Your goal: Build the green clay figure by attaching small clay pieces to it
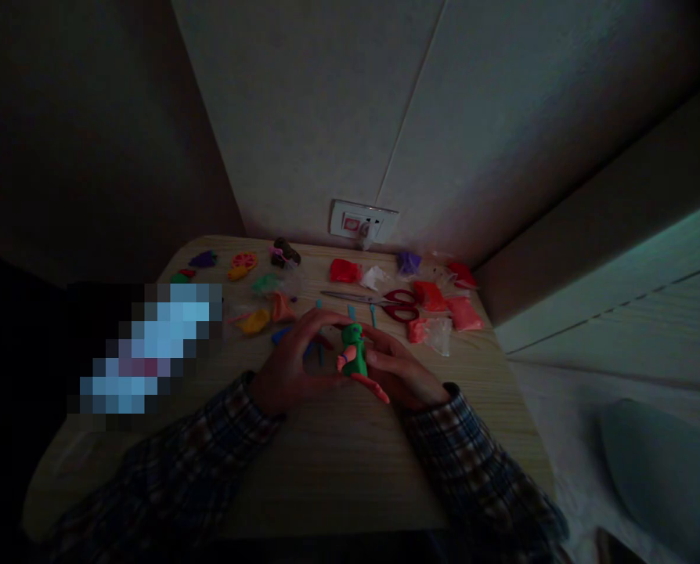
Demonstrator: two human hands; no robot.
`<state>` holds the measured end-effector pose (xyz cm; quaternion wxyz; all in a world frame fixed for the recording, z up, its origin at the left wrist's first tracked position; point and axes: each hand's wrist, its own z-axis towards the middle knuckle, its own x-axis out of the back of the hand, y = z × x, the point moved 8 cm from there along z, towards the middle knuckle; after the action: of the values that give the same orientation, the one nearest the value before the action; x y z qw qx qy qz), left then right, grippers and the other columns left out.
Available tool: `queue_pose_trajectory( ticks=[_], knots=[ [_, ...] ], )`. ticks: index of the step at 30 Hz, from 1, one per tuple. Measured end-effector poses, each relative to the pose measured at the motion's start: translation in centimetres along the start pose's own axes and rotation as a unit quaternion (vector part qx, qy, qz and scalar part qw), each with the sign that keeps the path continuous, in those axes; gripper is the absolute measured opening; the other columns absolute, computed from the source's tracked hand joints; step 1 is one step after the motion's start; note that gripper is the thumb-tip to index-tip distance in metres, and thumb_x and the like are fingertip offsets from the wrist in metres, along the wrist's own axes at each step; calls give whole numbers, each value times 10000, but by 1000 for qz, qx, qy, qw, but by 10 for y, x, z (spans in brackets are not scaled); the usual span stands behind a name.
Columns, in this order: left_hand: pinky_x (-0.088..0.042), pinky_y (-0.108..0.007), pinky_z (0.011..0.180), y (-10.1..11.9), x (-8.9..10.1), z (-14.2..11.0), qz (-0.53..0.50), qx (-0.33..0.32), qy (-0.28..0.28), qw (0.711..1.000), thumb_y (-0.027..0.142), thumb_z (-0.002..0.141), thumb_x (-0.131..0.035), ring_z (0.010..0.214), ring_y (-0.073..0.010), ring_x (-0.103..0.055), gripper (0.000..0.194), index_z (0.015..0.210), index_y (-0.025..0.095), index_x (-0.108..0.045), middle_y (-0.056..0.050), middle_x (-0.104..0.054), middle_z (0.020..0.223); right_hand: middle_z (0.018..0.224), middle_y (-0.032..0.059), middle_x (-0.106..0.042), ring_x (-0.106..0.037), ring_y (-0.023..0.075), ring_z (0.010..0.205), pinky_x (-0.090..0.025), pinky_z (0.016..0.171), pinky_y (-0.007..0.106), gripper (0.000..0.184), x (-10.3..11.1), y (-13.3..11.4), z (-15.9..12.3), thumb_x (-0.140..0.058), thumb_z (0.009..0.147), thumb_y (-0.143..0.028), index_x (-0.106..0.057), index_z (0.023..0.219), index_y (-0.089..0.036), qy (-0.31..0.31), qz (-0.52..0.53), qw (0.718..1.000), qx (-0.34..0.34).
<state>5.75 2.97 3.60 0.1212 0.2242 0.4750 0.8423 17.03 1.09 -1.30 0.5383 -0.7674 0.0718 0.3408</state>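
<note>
A small green clay figure (355,352) with pink-orange limbs stands between my two hands over a light wooden table (338,462). My left hand (294,360) curls around its left side, with the fingertips arched over the top of the figure. My right hand (400,372) grips it from the right, thumb against the green body. A pink-orange strip of clay (373,388) trails down from the figure toward my right palm. Both sleeves are plaid. The scene is very dim.
Red-handled scissors (385,301) lie just behind the figure. Red and pink clay packets (444,305), a purple lump (407,262) and a white piece lie at the back right. Coloured clay shapes (256,317) sit at the back left. A wall socket (362,221) is behind. A blurred patch covers the left.
</note>
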Motion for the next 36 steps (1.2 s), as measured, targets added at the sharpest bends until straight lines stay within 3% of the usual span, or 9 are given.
queue_pose_trajectory(
  ticks=[9, 18, 24, 32, 36],
  knots=[
    [-571, -326, 720, -2, -3, 3, -6, 42, -14, 999, 272, 705, -799, 1013, -261, -628, 505, 1151, 200, -575, -100, -634, 1136, 1064, 31, -730, -688, 166, 876, -539, 764, 260, 470, 2, 1, 0, -821, 670, -321, -635, 1092, -228, 21, -10, 1000, -11],
    [-544, -327, 729, -17, 0, -2, -43, 94, 30, 994, 356, 638, -854, 1065, -281, -607, 666, 1217, 230, -551, -111, -631, 1187, 961, 20, -724, -673, 174, 807, -537, 762, 313, 411, 18, 7, -2, -773, 699, -314, -650, 1083, -234, 65, 4, 998, -26],
    [-537, -298, 691, -17, 4, -2, -41, 75, 44, 995, 345, 686, -823, 1039, -258, -607, 629, 1237, 228, -543, -112, -630, 1166, 972, 36, -715, -665, 192, 858, -533, 800, 334, 310, 14, 11, 1, -717, 766, -309, -658, 1064, -246, 21, 24, 999, -24],
    [-550, -311, 694, -11, 5, 2, 6, 74, 28, 997, 321, 720, -797, 990, -249, -625, 487, 1145, 188, -600, -111, -646, 1111, 981, 9, -714, -653, 129, 776, -548, 730, 240, 330, 16, 11, 0, -718, 757, -274, -677, 1084, -248, 54, 23, 998, -23],
    [-557, -325, 698, -10, 3, 1, -35, 62, 21, 997, 358, 745, -775, 1023, -265, -631, 487, 1171, 207, -593, -120, -645, 1147, 951, -11, -707, -640, 118, 776, -539, 722, 202, 343, 10, 3, -1, -738, 761, -299, -681, 1098, -276, 49, -16, 999, -1]
  ],
)
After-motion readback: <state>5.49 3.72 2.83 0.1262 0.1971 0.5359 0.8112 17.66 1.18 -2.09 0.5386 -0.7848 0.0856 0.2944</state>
